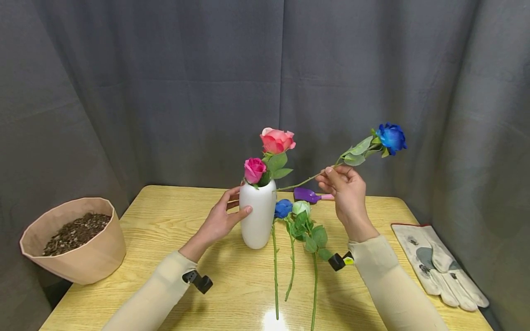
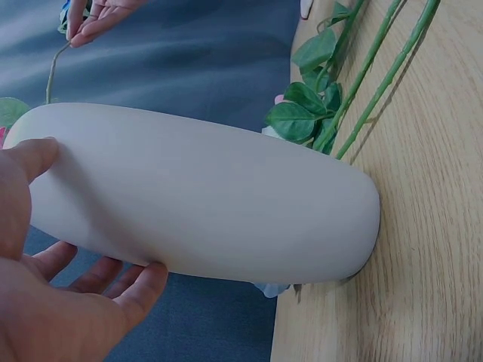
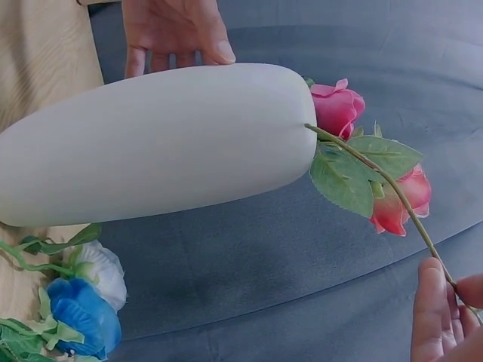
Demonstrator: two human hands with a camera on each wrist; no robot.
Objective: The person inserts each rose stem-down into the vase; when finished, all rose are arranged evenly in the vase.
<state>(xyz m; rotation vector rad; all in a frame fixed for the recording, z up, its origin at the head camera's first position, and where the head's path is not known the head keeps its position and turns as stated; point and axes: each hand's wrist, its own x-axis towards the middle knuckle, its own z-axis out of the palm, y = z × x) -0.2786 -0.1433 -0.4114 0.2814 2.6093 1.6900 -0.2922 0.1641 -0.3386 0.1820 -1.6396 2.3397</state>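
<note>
White vase (image 1: 257,218): stood upright on the surface (image 1: 165,220), about midway between the left and right edges and nearer the far edge.
Left hand (image 1: 223,218): partly curled, thumb to the front and fingers round the side; the vase is held by it, and a light, steady grip is called for against tipping.
Right hand (image 1: 348,195): nearly closed, the stem (image 1: 304,181) of a blue rose (image 1: 391,138) pinched between thumb and fingers, below the leaves.
Stem tip: held at the rim on the side toward the right edge, seemingly not yet inside; it should be raised over the lip before being lowered.
Stem angle: strongly slanted, bloom toward the right edge; it is best swung nearer upright, so that the vase is not pushed sideways.
Vase mouth: shared with a pink rose (image 1: 254,170) and a coral rose (image 1: 278,140); their leaves should not be snagged.
Loose blue rose (image 1: 283,208), white rose (image 1: 301,208): laid beside the vase, toward the right edge; knocks are best avoided.
</note>
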